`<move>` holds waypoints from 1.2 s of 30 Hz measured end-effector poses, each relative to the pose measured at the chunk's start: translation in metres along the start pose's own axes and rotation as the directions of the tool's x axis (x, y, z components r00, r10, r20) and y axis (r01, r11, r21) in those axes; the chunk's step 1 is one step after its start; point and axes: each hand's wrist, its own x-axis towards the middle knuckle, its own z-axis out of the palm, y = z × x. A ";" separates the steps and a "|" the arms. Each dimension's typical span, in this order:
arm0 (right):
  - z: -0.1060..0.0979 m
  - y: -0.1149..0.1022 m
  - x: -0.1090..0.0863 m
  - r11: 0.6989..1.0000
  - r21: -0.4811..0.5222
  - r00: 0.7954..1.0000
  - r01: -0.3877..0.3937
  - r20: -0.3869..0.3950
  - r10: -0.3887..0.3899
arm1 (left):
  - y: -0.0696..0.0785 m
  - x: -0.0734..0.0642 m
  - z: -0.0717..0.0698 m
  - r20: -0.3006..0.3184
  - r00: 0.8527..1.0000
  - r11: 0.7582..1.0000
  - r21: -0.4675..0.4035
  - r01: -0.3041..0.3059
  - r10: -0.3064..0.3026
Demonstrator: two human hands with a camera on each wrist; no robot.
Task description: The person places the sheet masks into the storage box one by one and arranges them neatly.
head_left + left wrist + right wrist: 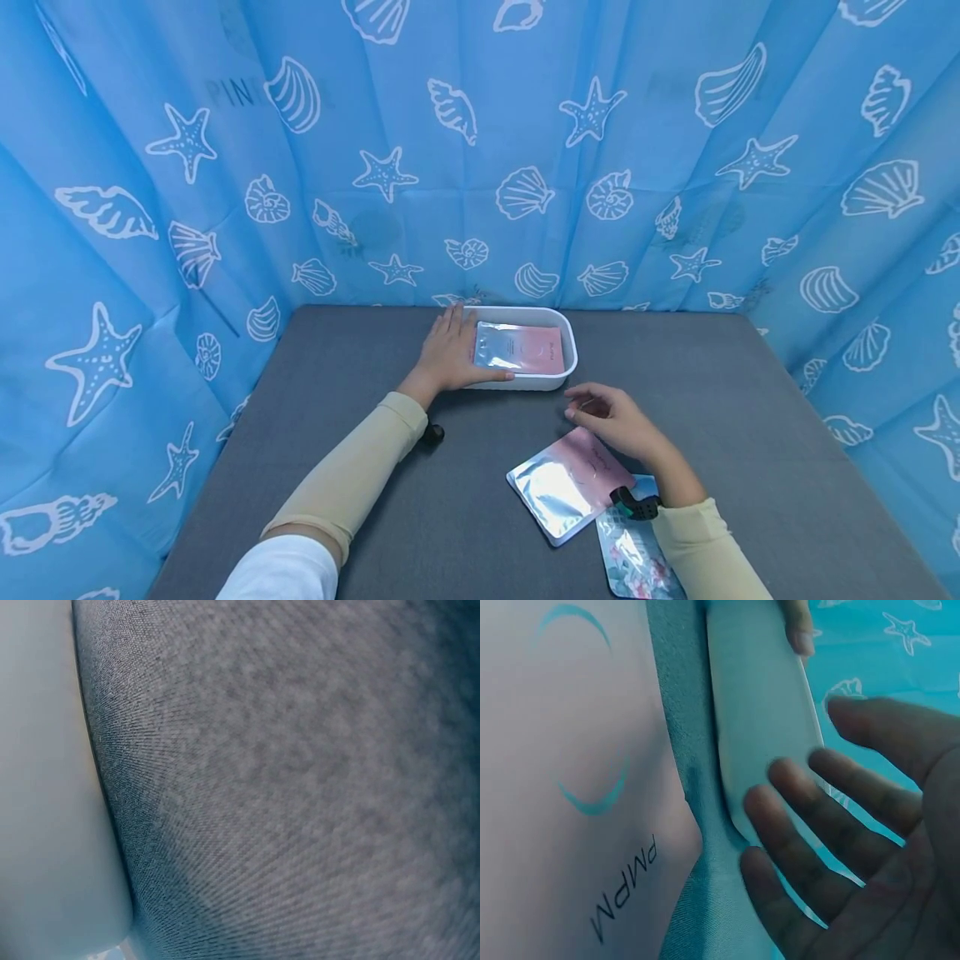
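Observation:
A white box [567, 350] stands at the back of the grey table, with a pink and silver packet [517, 348] lying inside. My left hand [450, 348] rests across the box's left end, fingers extended and thumb along the front rim; the left wrist view shows only the box's white side [52, 795] and the cloth. Right of the box's front, my right hand [611, 421] hovers empty with fingers loosely bent and apart. Below it lies another pink and silver packet [562, 487], marked PMPM in the right wrist view, overlapping a flowered packet [633, 542].
Grey cloth [360, 358] covers the table. A blue curtain [480, 150] with white shells and starfish hangs behind and at both sides. The right forearm [708, 550] partly covers the flowered packet.

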 end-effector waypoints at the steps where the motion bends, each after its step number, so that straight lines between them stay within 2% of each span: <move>1: 0.001 0.000 -0.001 1.000 -0.005 0.999 0.003 0.032 -0.003 | 0.000 0.000 0.000 0.001 1.000 1.000 0.001 -0.001 0.001; 5: 0.006 -0.002 -0.005 1.000 -0.015 0.989 0.006 0.148 -0.004 | -0.001 0.000 0.001 -0.001 1.000 1.000 0.002 -0.002 0.002; 8: 0.010 -0.004 -0.007 0.999 -0.025 0.981 0.023 0.192 -0.018 | -0.001 0.000 0.001 0.001 1.000 1.000 -0.003 0.002 -0.002; 14: 0.016 -0.008 -0.010 0.998 -0.057 0.976 0.030 0.219 -0.017 | 0.000 0.001 0.001 -0.003 1.000 1.000 -0.012 0.000 0.000; 23: 0.018 -0.012 -0.010 0.974 -0.210 0.960 0.079 0.279 -0.018 | 0.000 0.000 -0.001 -0.009 1.000 1.000 -0.022 -0.001 0.001; 29: 0.017 -0.015 -0.010 0.976 -0.217 0.948 0.032 0.316 0.039 | 0.000 0.001 0.000 0.005 1.000 1.000 -0.023 0.006 -0.005; 36: 0.019 -0.017 -0.010 0.979 -0.205 0.940 0.014 0.337 0.057 | 0.000 0.000 0.001 0.002 1.000 1.000 -0.008 0.003 -0.003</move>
